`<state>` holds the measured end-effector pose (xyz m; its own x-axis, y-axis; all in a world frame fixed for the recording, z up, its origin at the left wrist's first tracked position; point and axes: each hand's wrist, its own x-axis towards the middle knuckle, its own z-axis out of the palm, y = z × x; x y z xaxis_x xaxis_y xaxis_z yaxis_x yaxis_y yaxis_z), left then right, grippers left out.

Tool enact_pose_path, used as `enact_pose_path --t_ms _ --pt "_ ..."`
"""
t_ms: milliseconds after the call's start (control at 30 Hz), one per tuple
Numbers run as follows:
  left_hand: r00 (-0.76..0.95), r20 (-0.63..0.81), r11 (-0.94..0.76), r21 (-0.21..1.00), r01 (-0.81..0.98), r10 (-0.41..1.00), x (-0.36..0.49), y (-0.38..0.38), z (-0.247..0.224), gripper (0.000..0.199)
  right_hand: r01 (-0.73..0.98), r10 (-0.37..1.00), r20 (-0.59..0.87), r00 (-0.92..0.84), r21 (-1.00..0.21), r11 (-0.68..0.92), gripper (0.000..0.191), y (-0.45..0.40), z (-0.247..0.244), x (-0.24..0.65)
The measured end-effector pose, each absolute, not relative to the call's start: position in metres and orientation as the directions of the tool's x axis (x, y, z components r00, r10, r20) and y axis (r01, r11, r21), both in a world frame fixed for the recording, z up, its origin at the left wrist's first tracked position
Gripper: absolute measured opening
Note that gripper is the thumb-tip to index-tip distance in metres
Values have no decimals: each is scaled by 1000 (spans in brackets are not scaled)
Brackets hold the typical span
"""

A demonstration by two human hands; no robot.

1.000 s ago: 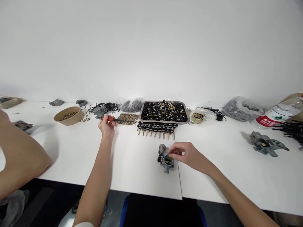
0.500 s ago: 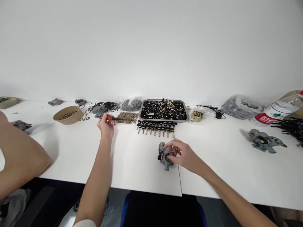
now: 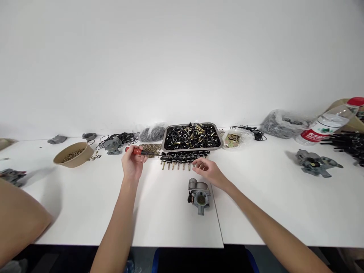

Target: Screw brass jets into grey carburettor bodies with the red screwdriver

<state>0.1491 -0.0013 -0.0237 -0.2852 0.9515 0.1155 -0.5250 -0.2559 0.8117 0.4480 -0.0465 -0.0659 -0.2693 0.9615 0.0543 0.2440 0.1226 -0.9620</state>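
Observation:
A red-handled screwdriver [image 3: 137, 151] is held in my left hand [image 3: 133, 163], its dark shaft pointing right toward a row of black-topped brass screws [image 3: 178, 161]. My right hand [image 3: 209, 170] is at the right end of that row, fingers curved; whether its fingertips hold a screw is too small to tell. Below it, a grey metal carburetor [image 3: 200, 196] stands on the white table with its round opening facing me, touched by neither hand. Behind the row lies a metal tray [image 3: 164, 146] full of black and brass parts.
Small brass pieces [image 3: 152, 148] are piled left of the tray. A tan bowl [image 3: 85, 158], a grey part [image 3: 113, 145] and black rings lie farther left. On the right are another carburetor [image 3: 314, 162], a bottle [image 3: 322, 129] and bags. Another person's arm [image 3: 21, 220] rests at the left.
My right hand has left the carburetor and moved up to the screw row. My left hand has brought the screwdriver rightward, its tip now near the row. The view has shifted slightly.

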Motion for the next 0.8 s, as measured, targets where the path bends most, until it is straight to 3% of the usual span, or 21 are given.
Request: enact_pose_path --t_ms 367,800 --pt "-69 146 -162 869 -468 987 196 -21 -21 22 189 965 51 -256 -977 101 35 -47 -82 437" --pt "-21 139 -133 872 -470 990 206 -26 -22 20 148 950 106 -295 -977 155 18 -46 -81 434"
